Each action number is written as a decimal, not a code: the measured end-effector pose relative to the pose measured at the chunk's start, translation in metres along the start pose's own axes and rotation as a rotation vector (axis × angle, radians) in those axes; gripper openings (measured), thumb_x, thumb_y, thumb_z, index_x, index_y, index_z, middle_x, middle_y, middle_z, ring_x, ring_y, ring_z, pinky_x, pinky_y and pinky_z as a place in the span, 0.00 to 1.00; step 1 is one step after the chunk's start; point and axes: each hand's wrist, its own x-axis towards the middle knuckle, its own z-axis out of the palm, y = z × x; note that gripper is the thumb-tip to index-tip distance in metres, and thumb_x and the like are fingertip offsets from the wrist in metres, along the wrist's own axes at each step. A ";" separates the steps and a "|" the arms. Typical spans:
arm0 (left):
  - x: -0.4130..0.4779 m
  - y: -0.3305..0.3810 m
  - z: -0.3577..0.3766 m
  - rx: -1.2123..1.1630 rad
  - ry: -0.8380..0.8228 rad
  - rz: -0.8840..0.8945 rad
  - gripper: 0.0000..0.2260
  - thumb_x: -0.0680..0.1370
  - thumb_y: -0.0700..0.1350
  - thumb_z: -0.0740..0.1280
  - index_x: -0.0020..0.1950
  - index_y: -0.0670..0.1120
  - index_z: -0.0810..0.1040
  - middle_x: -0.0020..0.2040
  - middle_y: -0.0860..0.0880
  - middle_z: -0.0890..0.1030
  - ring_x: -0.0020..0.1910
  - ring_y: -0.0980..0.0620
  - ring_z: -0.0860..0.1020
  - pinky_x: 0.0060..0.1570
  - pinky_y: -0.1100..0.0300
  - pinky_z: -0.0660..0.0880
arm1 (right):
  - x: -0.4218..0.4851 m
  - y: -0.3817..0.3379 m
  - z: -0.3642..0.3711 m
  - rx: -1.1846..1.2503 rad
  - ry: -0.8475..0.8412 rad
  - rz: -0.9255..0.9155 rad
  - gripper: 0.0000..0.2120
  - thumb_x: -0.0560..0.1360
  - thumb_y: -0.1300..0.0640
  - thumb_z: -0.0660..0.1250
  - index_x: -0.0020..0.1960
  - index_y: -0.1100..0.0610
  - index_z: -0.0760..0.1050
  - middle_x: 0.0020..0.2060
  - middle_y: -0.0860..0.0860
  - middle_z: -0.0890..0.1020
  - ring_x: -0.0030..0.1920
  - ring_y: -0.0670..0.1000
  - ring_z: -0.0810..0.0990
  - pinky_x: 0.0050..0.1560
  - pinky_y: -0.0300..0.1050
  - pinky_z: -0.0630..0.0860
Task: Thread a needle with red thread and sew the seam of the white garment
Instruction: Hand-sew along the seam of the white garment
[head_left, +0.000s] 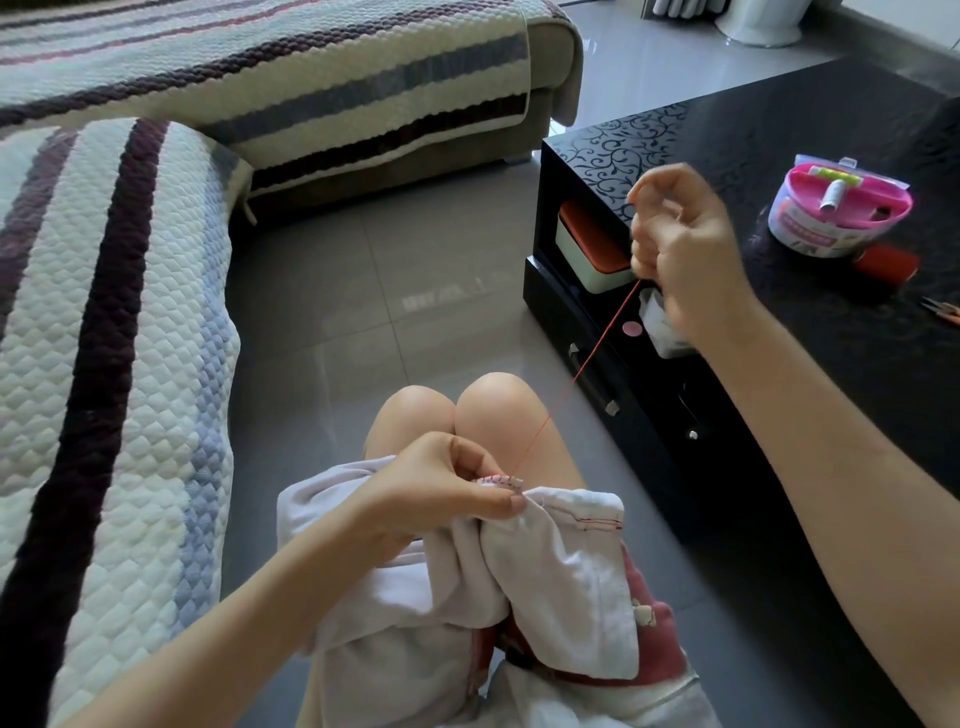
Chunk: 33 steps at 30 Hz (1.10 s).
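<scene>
Thread (594, 351) taut between garment (561, 571) edge and right hand (680, 244), near table (857, 343) edge.

I see the white garment (561, 571) bunched in the lap, its upper edge pinched in the left hand (441, 493). A short run of red stitches marks the seam (496, 479) just beside that thumb. From there the red thread (596, 347) runs taut, slanting up to the raised right hand (685, 249), which grips its upper end.
</scene>
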 end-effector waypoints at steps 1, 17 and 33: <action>-0.001 0.000 -0.002 -0.042 -0.010 0.008 0.09 0.67 0.39 0.77 0.29 0.46 0.80 0.38 0.49 0.84 0.40 0.54 0.81 0.42 0.63 0.75 | -0.011 0.005 0.004 -0.055 -0.074 0.029 0.06 0.76 0.62 0.61 0.42 0.54 0.72 0.23 0.43 0.66 0.23 0.43 0.61 0.22 0.36 0.58; 0.007 0.003 -0.016 -0.182 -0.213 0.046 0.05 0.62 0.43 0.77 0.34 0.44 0.83 0.35 0.46 0.82 0.36 0.52 0.80 0.40 0.62 0.76 | -0.137 0.027 -0.017 -0.426 -0.894 0.411 0.14 0.72 0.49 0.73 0.42 0.60 0.79 0.32 0.59 0.75 0.35 0.49 0.72 0.37 0.46 0.68; 0.022 0.001 0.001 0.096 -0.166 0.069 0.01 0.64 0.44 0.74 0.34 0.49 0.84 0.34 0.51 0.80 0.35 0.56 0.77 0.38 0.64 0.73 | -0.159 0.049 -0.016 -0.616 -0.477 0.172 0.04 0.71 0.53 0.71 0.39 0.52 0.82 0.24 0.47 0.75 0.27 0.43 0.71 0.31 0.36 0.66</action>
